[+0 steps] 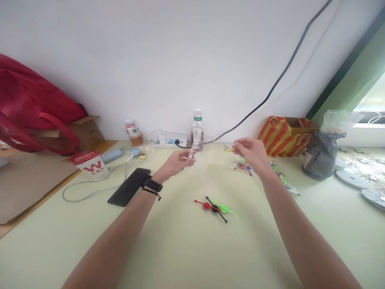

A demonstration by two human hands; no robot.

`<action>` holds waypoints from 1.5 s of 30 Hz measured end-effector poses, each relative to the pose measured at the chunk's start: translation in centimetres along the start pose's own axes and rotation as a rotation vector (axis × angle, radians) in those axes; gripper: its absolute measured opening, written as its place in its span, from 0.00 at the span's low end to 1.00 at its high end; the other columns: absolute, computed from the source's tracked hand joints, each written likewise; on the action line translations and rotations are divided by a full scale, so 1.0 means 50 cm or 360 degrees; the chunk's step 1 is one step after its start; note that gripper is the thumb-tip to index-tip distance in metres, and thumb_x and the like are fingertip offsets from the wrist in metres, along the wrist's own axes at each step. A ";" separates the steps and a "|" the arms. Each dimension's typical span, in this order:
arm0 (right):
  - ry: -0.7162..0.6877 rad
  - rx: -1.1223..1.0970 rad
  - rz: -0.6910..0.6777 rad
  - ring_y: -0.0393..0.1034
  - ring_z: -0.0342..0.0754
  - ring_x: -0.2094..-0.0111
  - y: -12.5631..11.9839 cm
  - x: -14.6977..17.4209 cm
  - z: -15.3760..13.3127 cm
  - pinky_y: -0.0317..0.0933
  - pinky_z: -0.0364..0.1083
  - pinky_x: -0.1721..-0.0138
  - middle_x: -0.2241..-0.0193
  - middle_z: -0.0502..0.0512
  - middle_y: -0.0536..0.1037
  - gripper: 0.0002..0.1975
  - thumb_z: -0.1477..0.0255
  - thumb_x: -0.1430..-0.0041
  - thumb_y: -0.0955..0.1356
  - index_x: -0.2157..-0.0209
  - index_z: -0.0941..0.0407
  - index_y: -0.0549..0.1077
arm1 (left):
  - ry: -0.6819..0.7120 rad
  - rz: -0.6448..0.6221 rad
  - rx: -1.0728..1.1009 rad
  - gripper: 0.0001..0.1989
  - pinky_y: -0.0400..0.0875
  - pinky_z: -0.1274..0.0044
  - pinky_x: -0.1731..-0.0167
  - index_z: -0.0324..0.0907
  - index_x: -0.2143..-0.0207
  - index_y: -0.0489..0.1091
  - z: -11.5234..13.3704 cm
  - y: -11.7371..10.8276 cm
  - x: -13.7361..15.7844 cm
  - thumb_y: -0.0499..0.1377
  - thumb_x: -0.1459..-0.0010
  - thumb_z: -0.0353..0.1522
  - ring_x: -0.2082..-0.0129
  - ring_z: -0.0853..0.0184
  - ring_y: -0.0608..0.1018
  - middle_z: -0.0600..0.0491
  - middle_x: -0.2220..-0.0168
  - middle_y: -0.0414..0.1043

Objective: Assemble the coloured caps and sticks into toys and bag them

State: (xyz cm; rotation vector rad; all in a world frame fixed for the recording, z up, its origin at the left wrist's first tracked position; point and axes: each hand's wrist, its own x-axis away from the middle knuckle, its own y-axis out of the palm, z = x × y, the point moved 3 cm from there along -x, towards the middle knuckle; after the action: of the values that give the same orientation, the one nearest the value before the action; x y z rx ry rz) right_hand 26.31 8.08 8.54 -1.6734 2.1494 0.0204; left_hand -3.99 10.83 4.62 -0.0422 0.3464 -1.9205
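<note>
My left hand (177, 163), with a black watch on its wrist, pinches a clear plastic bag (198, 170) above the table, in front of a bottle. Small white parts show at its fingertips. My right hand (252, 153) is raised on the other side, its fingertips closed together; whatever they hold is too small to make out. Beneath it lie small bags of coloured plastic parts (242, 167), partly behind the hand and wrist. Nearer me, three arrow spinners rest side by side: a red one (206, 206), a black one (214, 209) and a green one (224, 209).
A capped bottle (197, 130) and a power strip (172, 139) stand by the wall. On the left are a phone (129, 186), a cable, a red-and-white box (92, 166) and a red bag (33, 96). A striped bag (282, 136), a grey bag (320, 154) and grey discs (351, 178) sit right.
</note>
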 end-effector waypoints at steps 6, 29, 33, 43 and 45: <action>-0.0324 -0.0228 0.0092 0.82 0.52 0.62 -0.022 0.022 -0.078 0.78 0.53 0.53 0.63 0.59 0.84 0.19 0.54 0.41 0.73 0.58 0.56 0.80 | 0.0266 -0.0217 -0.0312 0.21 0.73 0.73 0.58 0.40 0.54 0.77 0.056 0.023 0.016 0.67 0.42 0.46 0.62 0.64 0.77 0.49 0.57 0.77; -0.0393 0.0685 -0.0361 0.69 0.45 0.76 0.015 0.039 -0.080 0.62 0.45 0.72 0.72 0.52 0.80 0.08 0.66 0.41 0.69 0.67 0.54 0.79 | 0.0261 -0.0277 -0.0329 0.22 0.72 0.73 0.58 0.40 0.52 0.77 0.046 0.032 0.012 0.66 0.41 0.46 0.63 0.65 0.77 0.49 0.56 0.77; -0.0401 0.0671 -0.0986 0.71 0.46 0.72 0.065 0.071 -0.080 0.62 0.44 0.72 0.73 0.52 0.80 0.06 0.68 0.43 0.69 0.69 0.54 0.79 | 0.0263 -0.0220 -0.0343 0.22 0.72 0.73 0.58 0.40 0.53 0.77 0.040 0.023 0.009 0.65 0.41 0.46 0.63 0.65 0.76 0.48 0.55 0.76; -0.0075 0.0537 -0.2002 0.76 0.46 0.69 0.201 0.156 -0.005 0.65 0.40 0.69 0.70 0.53 0.83 0.05 0.77 0.48 0.71 0.68 0.57 0.80 | 0.0282 -0.0282 -0.0428 0.21 0.72 0.73 0.59 0.40 0.54 0.76 0.049 0.021 0.014 0.65 0.41 0.46 0.64 0.65 0.76 0.49 0.57 0.76; -0.0051 0.0378 -0.1909 0.77 0.46 0.67 0.185 0.138 -0.011 0.67 0.41 0.67 0.69 0.53 0.83 0.06 0.74 0.47 0.72 0.66 0.57 0.81 | 0.0297 -0.0301 -0.0440 0.20 0.72 0.73 0.59 0.40 0.54 0.77 0.053 0.021 0.016 0.65 0.40 0.46 0.64 0.65 0.76 0.49 0.58 0.76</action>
State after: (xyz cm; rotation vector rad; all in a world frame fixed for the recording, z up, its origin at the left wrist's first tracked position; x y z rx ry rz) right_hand 16.22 4.13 4.56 -2.4569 0.7922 -0.5101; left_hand -2.82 9.15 6.76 -0.0813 0.7555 -2.0555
